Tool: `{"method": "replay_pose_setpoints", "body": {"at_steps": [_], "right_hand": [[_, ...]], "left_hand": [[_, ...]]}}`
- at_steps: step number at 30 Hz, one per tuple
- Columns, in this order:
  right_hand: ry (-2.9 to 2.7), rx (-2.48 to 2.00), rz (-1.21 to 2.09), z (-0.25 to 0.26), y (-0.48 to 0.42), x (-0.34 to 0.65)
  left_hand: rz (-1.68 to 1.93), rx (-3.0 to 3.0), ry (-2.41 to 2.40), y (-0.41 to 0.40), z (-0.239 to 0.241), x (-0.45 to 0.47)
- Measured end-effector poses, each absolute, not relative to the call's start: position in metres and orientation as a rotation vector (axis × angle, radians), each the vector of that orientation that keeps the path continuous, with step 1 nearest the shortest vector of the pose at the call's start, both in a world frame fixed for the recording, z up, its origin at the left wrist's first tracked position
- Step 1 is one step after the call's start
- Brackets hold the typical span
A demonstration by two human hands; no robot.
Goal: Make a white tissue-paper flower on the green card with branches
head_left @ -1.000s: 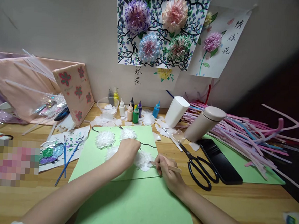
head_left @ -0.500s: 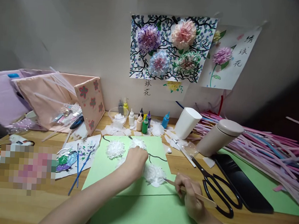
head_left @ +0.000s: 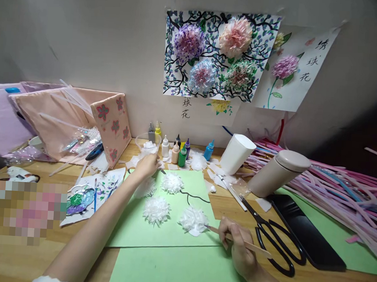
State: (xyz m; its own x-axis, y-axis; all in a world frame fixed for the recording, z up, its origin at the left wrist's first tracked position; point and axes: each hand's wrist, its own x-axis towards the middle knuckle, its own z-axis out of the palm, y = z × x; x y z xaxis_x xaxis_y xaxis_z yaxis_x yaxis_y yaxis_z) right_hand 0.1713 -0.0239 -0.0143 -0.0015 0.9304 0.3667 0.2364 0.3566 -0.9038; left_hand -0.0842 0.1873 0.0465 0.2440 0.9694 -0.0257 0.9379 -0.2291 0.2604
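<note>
A green paper sheet (head_left: 173,229) lies on the wooden desk with several white tissue flowers (head_left: 156,209) glued along a black painted branch. My left hand (head_left: 147,164) reaches to the far edge of the sheet, fingers pinched at white tissue squares (head_left: 136,159) beside a clear plastic bowl (head_left: 143,141). My right hand (head_left: 238,246) is closed round a thin wooden stick (head_left: 252,246), whose tip touches the nearest tissue flower (head_left: 193,220).
Small paint bottles (head_left: 179,151) stand at the back with a white cup (head_left: 237,154) and a beige flask (head_left: 277,172). Black scissors (head_left: 275,240), a dark phone (head_left: 308,235) and a heap of coloured straws (head_left: 342,188) lie right. A palette (head_left: 79,198) with brushes lies left.
My left hand has lifted off the flowers and reached back to the tissue squares by the bowl, uncovering a flower. My right hand has barely moved in the last half second.
</note>
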Motion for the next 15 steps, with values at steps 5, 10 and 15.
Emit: {"method": "replay_pose_setpoints", "body": {"at_steps": [5, 10, 15], "right_hand": [[-1.508, -1.107, 0.774, -0.0143, -0.0235, 0.1717], [-1.516, -1.110, 0.774, -0.0118, -0.0224, 0.1710], [-1.533, -1.113, 0.758, -0.0096, -0.0222, 0.1704]], "left_hand": [[0.235, 2.286, 1.807, 0.1885, 0.0391, -0.0872], [0.238, 2.309, 1.775, 0.1867, 0.0391, -0.0874], [0.244, 2.320, 1.762, 0.1867, 0.0424, -0.0882]]}}
